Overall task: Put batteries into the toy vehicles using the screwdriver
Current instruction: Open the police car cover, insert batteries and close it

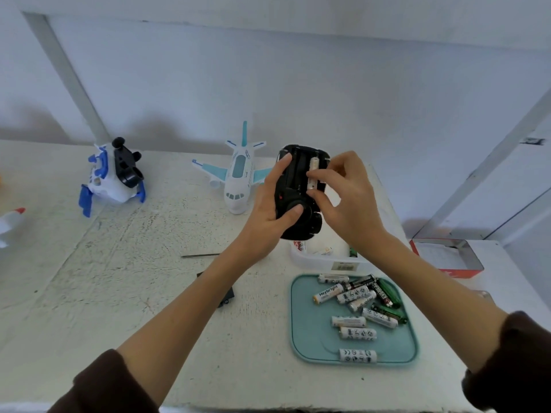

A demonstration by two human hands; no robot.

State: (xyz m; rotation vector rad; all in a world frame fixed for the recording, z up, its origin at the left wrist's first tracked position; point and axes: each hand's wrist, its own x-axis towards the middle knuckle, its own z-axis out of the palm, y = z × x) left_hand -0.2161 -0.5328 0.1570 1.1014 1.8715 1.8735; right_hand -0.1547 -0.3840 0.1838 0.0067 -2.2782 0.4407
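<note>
- Sleeves of dark brown cloth sit pushed up on both your forearms at the bottom corners of the frame.
- At the far left edge you have a white object with a red tip (10, 219), only partly in view.
- In the upper left of the table (89, 293) lies a blue and white toy (111, 175) on its side, its black underside turned up.
- Left of centre, a thin dark tool (200, 255) lies flat on the table; you cannot tell from here whether it is the screwdriver.
- Just below it, a small black cover (227, 296) pokes out from under your left forearm.
- At centre stands a white and teal toy plane (238, 180), nose toward you.
- Your left hand (268, 210) grips the black toy car (299, 195) from the left, fingers curled round it, thumb on a wheel, underside facing you, lifted above the table.
- A white battery (313, 171) sits in the car's open compartment.
- Your right hand (346, 198) pinches that battery between fingertip and thumb.
- Below the car, a white container (316, 259) rests on the table.
- Lower right, a teal tray (307, 338) holds loose batteries (357, 305).
- At the right edge is a red box (447, 257), open at the top.
</note>
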